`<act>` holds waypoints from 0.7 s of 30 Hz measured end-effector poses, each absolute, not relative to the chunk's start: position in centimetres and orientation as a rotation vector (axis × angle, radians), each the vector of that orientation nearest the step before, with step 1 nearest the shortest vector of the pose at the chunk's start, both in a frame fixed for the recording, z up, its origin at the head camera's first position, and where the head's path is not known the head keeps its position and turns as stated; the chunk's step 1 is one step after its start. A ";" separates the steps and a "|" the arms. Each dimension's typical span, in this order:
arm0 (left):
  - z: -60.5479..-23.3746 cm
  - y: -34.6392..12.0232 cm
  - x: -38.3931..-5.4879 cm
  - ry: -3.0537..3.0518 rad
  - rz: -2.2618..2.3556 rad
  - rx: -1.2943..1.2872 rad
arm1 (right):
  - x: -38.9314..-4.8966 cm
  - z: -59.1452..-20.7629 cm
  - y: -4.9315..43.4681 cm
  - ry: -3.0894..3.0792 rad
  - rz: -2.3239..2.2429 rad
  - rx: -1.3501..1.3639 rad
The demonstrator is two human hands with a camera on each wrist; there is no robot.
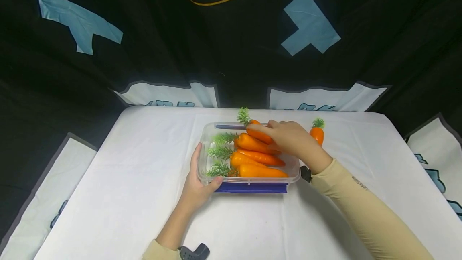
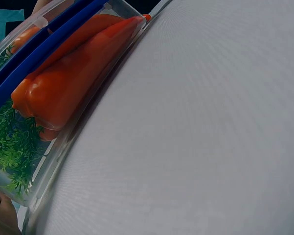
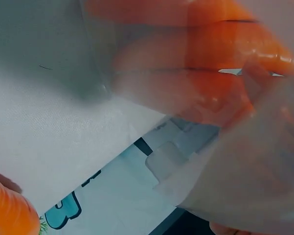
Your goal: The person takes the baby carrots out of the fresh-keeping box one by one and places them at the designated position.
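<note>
A clear plastic food container (image 1: 294,173) with blue clip flaps stands on the white table. In it several toy carrots (image 1: 263,170) lie side by side, green tops to the left. My left hand (image 1: 196,187) grips the container's front left corner, thumb at the front rim and fingers along the left wall. At the back of the container my right hand (image 1: 294,139) holds another toy carrot (image 1: 257,131), its green top poking over the back rim. The left wrist view shows carrots (image 2: 68,83) through the clear wall. In the right wrist view the hand is blurred and close.
One more toy carrot (image 1: 317,134) lies on the table to the right, partly behind my right wrist. White cloth covers the table (image 1: 144,163). Behind it hangs a black curtain (image 1: 202,47) with pale blue patches.
</note>
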State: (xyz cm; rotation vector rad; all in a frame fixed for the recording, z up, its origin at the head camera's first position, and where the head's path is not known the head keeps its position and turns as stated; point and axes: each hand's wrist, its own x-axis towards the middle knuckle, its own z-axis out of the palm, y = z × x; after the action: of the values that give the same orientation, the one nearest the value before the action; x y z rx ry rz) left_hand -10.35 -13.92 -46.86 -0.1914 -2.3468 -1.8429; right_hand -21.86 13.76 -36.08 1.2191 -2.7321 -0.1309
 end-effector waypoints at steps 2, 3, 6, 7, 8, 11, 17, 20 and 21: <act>-46.9 -14.0 -10.3 -2.350 -1.840 -0.188 | -21.8 -36.3 13.6 -2.728 -0.155 1.210; -46.9 -14.0 -10.3 -2.351 -1.838 -0.188 | -21.9 -36.4 13.5 -2.723 -0.169 1.205; -46.9 -14.0 -10.3 -2.353 -1.840 -0.184 | -22.0 -36.8 13.4 -2.710 -0.193 1.191; -46.9 -14.0 -10.3 -2.352 -1.841 -0.183 | -22.0 -36.8 13.3 -2.710 -0.196 1.187; -46.9 -14.0 -10.3 -2.350 -1.844 -0.182 | -22.0 -36.9 13.3 -2.705 -0.195 1.185; -46.8 -13.9 -10.3 -2.350 -1.844 -0.176 | -21.9 -36.9 13.3 -2.711 -0.169 1.185; -46.8 -13.9 -10.3 -2.356 -1.843 -0.174 | -21.8 -36.8 13.3 -2.770 -0.142 1.184; -46.8 -13.9 -10.3 -2.358 -1.843 -0.173 | -21.9 -36.9 13.4 -2.778 -0.130 1.189; -46.9 -13.9 -10.3 -2.358 -1.843 -0.173 | -21.9 -36.9 13.4 -2.777 -0.128 1.192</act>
State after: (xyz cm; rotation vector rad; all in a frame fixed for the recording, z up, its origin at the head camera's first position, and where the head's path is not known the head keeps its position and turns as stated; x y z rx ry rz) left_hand -10.27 -13.93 -46.85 -0.1727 -2.3580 -1.8433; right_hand -21.94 13.40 -36.94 1.1918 -2.7767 -0.1278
